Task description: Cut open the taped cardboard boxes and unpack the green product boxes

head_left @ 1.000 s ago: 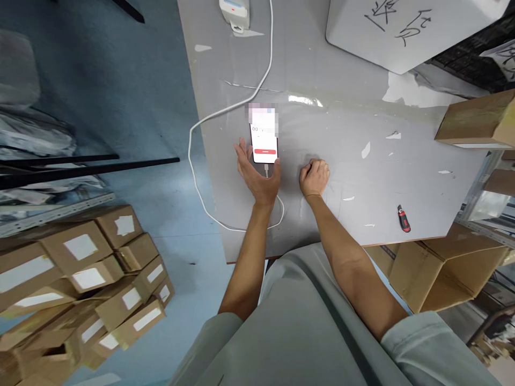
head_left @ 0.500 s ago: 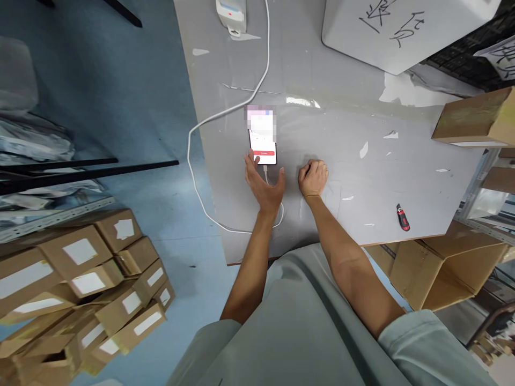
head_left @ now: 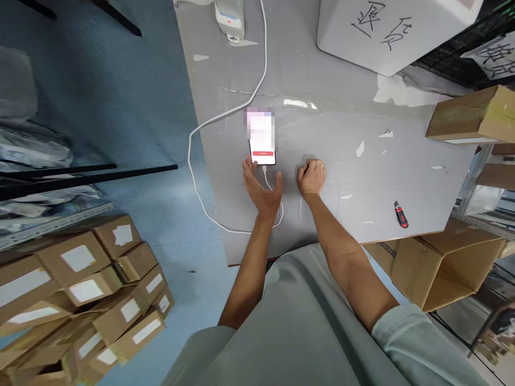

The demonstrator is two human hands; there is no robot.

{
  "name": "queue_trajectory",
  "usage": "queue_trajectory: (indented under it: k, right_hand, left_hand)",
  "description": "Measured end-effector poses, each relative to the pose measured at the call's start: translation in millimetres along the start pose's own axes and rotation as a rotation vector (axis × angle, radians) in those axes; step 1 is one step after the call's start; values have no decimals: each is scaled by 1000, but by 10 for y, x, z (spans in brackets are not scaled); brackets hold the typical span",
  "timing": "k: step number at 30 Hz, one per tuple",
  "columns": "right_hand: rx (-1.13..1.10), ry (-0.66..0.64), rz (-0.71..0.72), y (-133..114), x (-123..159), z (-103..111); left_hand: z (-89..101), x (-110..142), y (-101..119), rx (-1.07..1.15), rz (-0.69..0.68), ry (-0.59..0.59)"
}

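A smartphone (head_left: 263, 145) lies face up on the grey table (head_left: 330, 123), its screen lit with a red bar near the bottom and its upper part blurred. A white charging cable (head_left: 195, 182) plugs into its lower end and loops out to the left. My left hand (head_left: 263, 193) is at the phone's lower left corner, fingers spread and thumb apart, with the cable running between them. My right hand (head_left: 312, 177) rests on the table to the right of the phone, its fingers curled into a fist; whatever may be inside is hidden.
A red and black utility knife (head_left: 401, 215) lies near the table's front right. A white device (head_left: 230, 19) sits at the back left, a white box with handwriting (head_left: 362, 32) at the back right. Cardboard boxes (head_left: 80, 257) are stacked on the left; an open carton (head_left: 442, 268) stands below right.
My left fingers have drawn back slightly from the phone's screen toward its lower edge. The right hand stays in place. The whole view has shifted a little.
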State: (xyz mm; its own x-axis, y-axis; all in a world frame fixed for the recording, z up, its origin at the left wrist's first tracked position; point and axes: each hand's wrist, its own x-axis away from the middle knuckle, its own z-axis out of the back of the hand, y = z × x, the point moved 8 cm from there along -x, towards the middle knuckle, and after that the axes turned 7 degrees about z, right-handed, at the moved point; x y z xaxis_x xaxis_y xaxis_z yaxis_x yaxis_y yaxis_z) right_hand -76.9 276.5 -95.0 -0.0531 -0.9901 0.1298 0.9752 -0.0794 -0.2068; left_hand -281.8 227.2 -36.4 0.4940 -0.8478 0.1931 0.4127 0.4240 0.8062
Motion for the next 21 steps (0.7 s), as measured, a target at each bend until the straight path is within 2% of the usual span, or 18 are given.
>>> queue_trajectory:
  k: [3,6,11,15,18,20,21]
  right_hand:
    - [-22,-28,-9,0,-20,-19]
    - [-42,-80,-20,-2,-36,-14]
    - [-153,-156,22,-64,-96,218]
    - [-346,-244,79,-48,-13,601]
    - [-389,-172,100,199,430,980]
    - [-428,-114,96,472,974,1186]
    - [-518,-46,76,640,1299,1301]
  left_hand:
    - [47,344,-16,37,-63,-14]
    - [176,724,87,37,-92,-50]
    - [675,1305,541,40,-286,-23]
    - [1066,1620,747,43,-421,48]
    - [1173,1761,760,94,-426,38]
    - [1156,1835,755,128,-390,10]
    - [1128,1872,765,145,-369,-9]
